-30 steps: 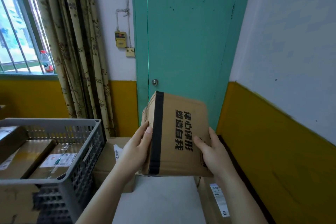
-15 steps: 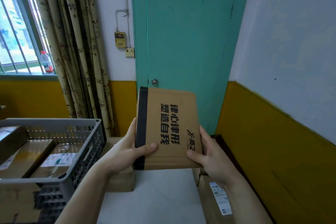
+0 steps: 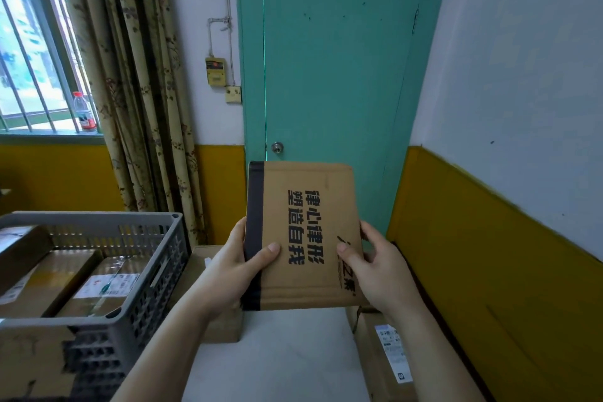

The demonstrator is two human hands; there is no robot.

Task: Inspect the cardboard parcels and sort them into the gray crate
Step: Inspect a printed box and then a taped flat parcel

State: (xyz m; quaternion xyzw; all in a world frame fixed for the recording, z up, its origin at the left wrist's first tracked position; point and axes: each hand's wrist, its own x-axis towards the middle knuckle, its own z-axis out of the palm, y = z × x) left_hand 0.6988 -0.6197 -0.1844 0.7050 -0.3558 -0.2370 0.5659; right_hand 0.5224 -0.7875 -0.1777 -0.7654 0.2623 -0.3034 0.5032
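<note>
**Parcel held up before the door**

A flat cardboard parcel [image 3: 303, 232] is gripped in mid-air by both hands: the left hand [image 3: 233, 268] clasps its black-taped edge, thumb across the front; the right hand [image 3: 375, 271] pinches the opposite edge. The gray crate [image 3: 143, 297] stands well to the left.

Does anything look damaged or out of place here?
Nothing stands out. The parcel, held up by both hands, looks intact with its black tape flat; the parcels in the crate lie flat.

Both hands [image 3: 235, 268] grip parcel [image 3: 303, 235] upright; gray crate [image 3: 143, 300] left, approx. half-full.
</note>
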